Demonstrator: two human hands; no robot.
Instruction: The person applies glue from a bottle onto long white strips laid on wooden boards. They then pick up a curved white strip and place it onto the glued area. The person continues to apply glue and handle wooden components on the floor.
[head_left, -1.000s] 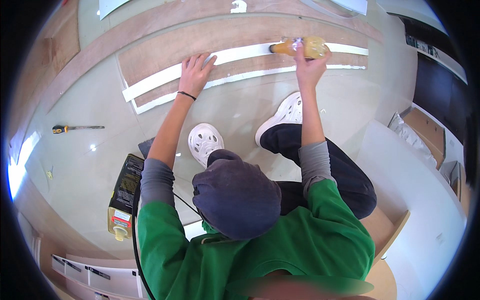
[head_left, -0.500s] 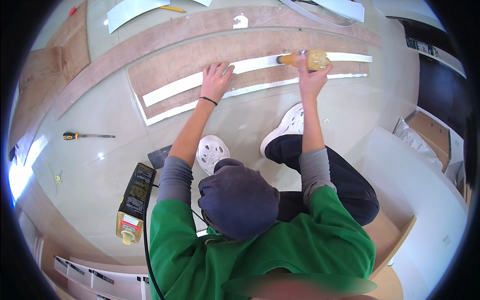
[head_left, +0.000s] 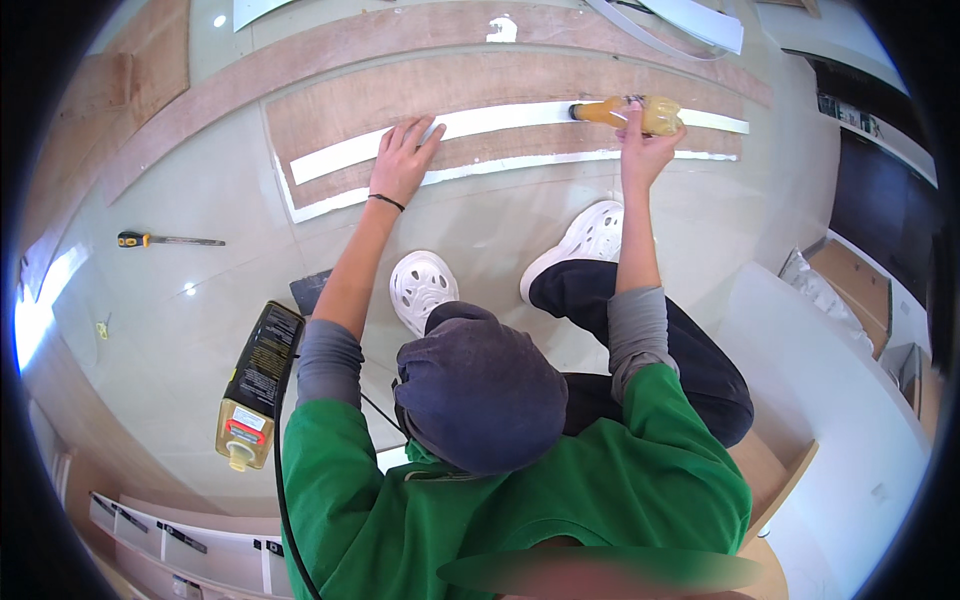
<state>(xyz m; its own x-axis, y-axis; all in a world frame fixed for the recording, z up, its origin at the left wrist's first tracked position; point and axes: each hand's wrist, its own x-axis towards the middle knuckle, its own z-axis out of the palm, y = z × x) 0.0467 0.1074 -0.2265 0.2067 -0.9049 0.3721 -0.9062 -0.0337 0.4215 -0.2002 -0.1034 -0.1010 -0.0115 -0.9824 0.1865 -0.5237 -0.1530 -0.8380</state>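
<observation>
A long white strip (head_left: 500,119) lies on a brown wooden board (head_left: 400,103) on the floor. With fingers spread, my left hand (head_left: 405,162) rests on the strip toward its left end. Farther right, my right hand (head_left: 648,152) grips a clear plastic bottle (head_left: 663,116) of amber liquid. The bottle lies nearly level over the strip, its dark tip (head_left: 574,112) pointing left. Whether the tip touches the strip I cannot tell. Along the board's near edge runs a white band (head_left: 540,162).
A yellow-and-black handled tool (head_left: 133,240) lies on the tiles at left. Near my left elbow is a rectangular can (head_left: 262,365), with a black cable (head_left: 280,470) beside it. Another curved board (head_left: 300,72) lies beyond. A white panel (head_left: 790,370) stands at right.
My left hand has slid leftward along the strip. The bottle in my right hand sits slightly farther right. The whole view has also shifted a little.
</observation>
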